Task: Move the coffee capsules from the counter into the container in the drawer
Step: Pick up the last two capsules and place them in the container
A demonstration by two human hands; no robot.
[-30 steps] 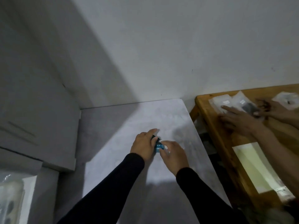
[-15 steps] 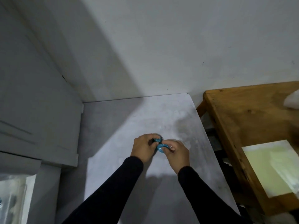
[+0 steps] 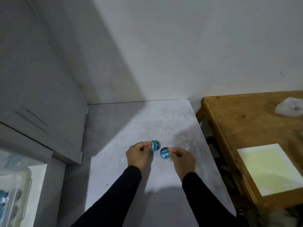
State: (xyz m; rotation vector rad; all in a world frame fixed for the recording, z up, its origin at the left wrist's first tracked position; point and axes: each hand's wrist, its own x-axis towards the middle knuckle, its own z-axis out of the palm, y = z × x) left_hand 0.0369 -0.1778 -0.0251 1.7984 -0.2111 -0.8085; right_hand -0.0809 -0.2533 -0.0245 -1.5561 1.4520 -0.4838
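My left hand (image 3: 139, 154) pinches a blue coffee capsule (image 3: 155, 145) by its rim, its printed lid facing up at me. My right hand (image 3: 182, 158) pinches a second blue capsule (image 3: 164, 154) the same way. Both capsules hang just above the grey counter (image 3: 131, 128), a short gap between them. At the lower left edge of the view lies a clear plastic container (image 3: 14, 190) in the drawer, with blue shapes inside it, only partly in view.
A grey cabinet block (image 3: 41, 112) stands to the left of the counter. To the right, across a dark gap, is a wooden table (image 3: 246, 128) with a pale yellow sheet (image 3: 268, 167) and a clear plastic bag (image 3: 290, 106). White wall behind.
My hands have drawn apart, each lifting one blue capsule clear of the counter. The other person's hands and bags on the wooden table have gone out of view.
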